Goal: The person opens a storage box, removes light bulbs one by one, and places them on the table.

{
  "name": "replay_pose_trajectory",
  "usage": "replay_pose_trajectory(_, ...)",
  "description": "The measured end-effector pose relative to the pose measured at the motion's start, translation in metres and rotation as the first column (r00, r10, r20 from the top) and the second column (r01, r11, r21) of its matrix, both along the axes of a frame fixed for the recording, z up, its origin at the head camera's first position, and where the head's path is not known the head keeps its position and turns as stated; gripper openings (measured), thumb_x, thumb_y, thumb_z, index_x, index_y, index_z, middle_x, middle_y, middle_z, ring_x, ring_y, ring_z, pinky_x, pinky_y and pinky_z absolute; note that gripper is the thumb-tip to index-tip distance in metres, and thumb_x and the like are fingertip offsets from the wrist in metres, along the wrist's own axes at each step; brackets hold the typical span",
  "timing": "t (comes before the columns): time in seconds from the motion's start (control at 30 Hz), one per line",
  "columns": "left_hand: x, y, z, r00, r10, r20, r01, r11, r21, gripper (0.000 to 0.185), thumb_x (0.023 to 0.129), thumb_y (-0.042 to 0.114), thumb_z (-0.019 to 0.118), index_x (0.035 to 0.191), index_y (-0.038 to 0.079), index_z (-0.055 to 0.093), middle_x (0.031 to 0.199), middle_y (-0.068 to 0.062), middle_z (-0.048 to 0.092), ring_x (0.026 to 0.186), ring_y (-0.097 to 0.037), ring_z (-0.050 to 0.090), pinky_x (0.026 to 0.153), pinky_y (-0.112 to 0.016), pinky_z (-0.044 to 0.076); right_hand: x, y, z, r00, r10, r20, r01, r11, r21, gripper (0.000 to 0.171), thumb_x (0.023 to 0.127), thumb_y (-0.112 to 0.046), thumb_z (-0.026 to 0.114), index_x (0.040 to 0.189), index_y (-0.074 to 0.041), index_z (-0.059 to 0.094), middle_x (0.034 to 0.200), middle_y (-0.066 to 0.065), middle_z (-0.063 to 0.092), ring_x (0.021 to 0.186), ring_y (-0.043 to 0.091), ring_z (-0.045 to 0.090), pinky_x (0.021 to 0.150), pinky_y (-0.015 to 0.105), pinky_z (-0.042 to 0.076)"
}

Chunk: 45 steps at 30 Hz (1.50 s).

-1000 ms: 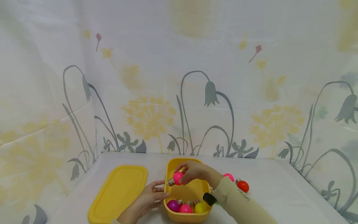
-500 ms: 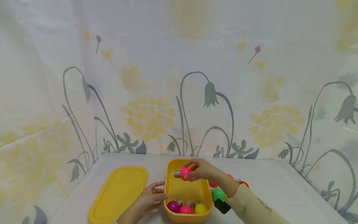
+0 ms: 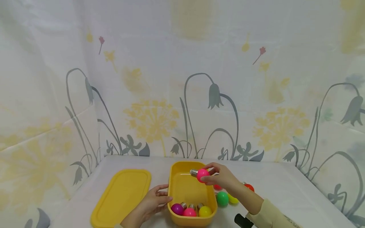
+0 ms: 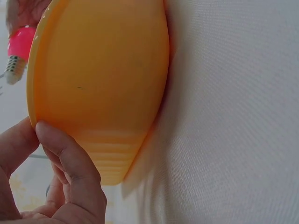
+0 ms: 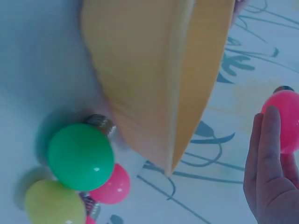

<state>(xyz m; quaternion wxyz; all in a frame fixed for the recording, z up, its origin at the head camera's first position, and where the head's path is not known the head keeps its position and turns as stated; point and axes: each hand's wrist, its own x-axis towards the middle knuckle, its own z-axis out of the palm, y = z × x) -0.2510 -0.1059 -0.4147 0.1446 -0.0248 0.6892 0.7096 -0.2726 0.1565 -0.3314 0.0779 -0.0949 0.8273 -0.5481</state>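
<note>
My right hand point(image 3: 225, 180) holds a pink light bulb point(image 3: 202, 175) by its round end, over the far right part of a yellow plastic box point(image 3: 191, 222). The bulb's metal screw base points left. Thumb and fingers of my left hand point(image 3: 151, 204) pinch the box's left rim, as the left wrist view shows up close point(image 4: 70, 172). Inside the box, along its near end, lie a purple bulb point(image 3: 177, 209), another pink bulb point(image 3: 189, 212) and a yellow bulb point(image 3: 204, 211), bases pointing away from me.
The flat yellow lid point(image 3: 121, 198) lies left of the box. Right of the box are a green bulb point(image 3: 222, 199), a second yellow bulb point(image 3: 233, 199) and a red bulb point(image 3: 249, 187), with pinkish ones point(image 5: 111, 184) among them. A patterned cloth point(image 3: 159, 79) hangs behind the table.
My right hand has moved to the right with the pink bulb, from over the box's middle toward its right rim. The bulb's base has swung up to point left. My left hand stays put.
</note>
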Motion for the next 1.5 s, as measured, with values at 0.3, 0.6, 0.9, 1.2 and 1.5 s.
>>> replay_pose_trajectory(0.3,0.001,-0.001,0.001,1.0,0.001,-0.018,0.0,1.0,0.012,0.061,0.082,0.009,0.071,0.133,-0.004,0.039,0.1,-0.012,0.054,0.078,-0.017,0.057,0.07,-0.029,0.052,0.004,0.029,-0.013,0.991,-0.126,-0.044,0.127,0.992,0.023,0.049,0.076,-0.024,0.077,0.115,-0.003,0.058,0.091,0.011,0.056,0.072,0.025,0.064,0.073,0.038,0.052)
replay_pose_trajectory(0.6,0.001,0.0,-0.001,1.0,0.006,-0.014,-0.006,1.0,0.022,0.061,0.082,0.008,0.071,0.133,-0.004,0.04,0.099,-0.011,0.054,0.077,-0.017,0.057,0.068,-0.028,0.051,0.009,0.053,-0.027,0.975,-0.223,-0.002,0.223,0.975,-0.01,0.049,0.076,-0.017,0.077,0.116,0.002,0.056,0.092,0.013,0.056,0.078,0.029,0.064,0.074,0.039,0.053)
replay_pose_trajectory(0.9,0.0,0.001,0.0,1.0,0.016,0.006,-0.016,1.0,0.009,0.061,0.083,0.009,0.071,0.134,-0.003,0.04,0.1,-0.012,0.054,0.078,-0.018,0.057,0.07,-0.029,0.052,0.012,0.075,-0.038,0.959,-0.282,-0.001,0.282,0.958,0.053,0.055,0.076,-0.025,0.077,0.119,0.001,0.055,0.095,0.011,0.058,0.079,0.025,0.062,0.076,0.037,0.053)
replay_pose_trajectory(1.2,0.0,0.001,-0.001,1.0,0.017,0.004,-0.017,1.0,0.016,0.062,0.083,0.009,0.071,0.134,-0.004,0.039,0.1,-0.012,0.053,0.078,-0.018,0.057,0.069,-0.029,0.052,0.018,0.095,-0.039,0.948,-0.319,0.009,0.318,0.945,0.075,0.062,0.077,-0.029,0.076,0.124,0.004,0.051,0.102,0.015,0.058,0.081,0.024,0.061,0.078,0.04,0.052)
replay_pose_trajectory(1.5,0.0,0.002,-0.001,1.0,0.021,-0.014,-0.021,1.0,0.015,0.061,0.083,0.008,0.071,0.134,-0.004,0.039,0.099,-0.012,0.054,0.077,-0.017,0.057,0.07,-0.029,0.052,0.021,0.111,-0.047,0.935,-0.35,0.058,0.349,0.937,0.033,0.058,0.082,-0.021,0.072,0.121,0.012,0.045,0.093,0.016,0.053,0.077,0.027,0.064,0.073,0.033,0.053)
